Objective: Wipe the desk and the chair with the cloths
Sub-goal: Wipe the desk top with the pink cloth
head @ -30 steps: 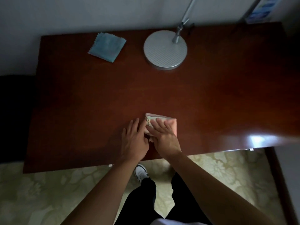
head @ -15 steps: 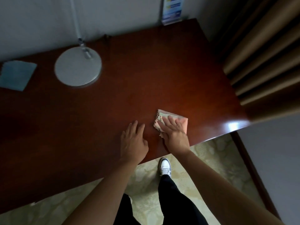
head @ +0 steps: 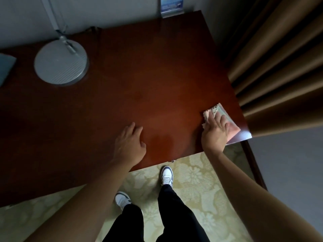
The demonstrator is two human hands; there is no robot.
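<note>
A dark red-brown wooden desk (head: 139, 81) fills the upper view. My right hand (head: 215, 133) presses flat, fingers straight, on a folded pink cloth (head: 233, 127) at the desk's front right corner. My left hand (head: 128, 144) rests open on the bare wood near the front edge, well left of the cloth. A blue cloth (head: 6, 67) lies at the far left edge of the view, mostly cut off. No chair is in view.
A round silver lamp base (head: 60, 62) with its stem stands at the back left. A blue card holder (head: 172, 7) sits at the back edge. Brown curtains (head: 279, 58) hang close to the desk's right side. Patterned carpet (head: 197, 186) and my shoes lie below.
My right hand has slid the pink cloth rightwards along the front of the desk to its right corner. My left hand came off the cloth and stayed on the wood. The view swung right.
</note>
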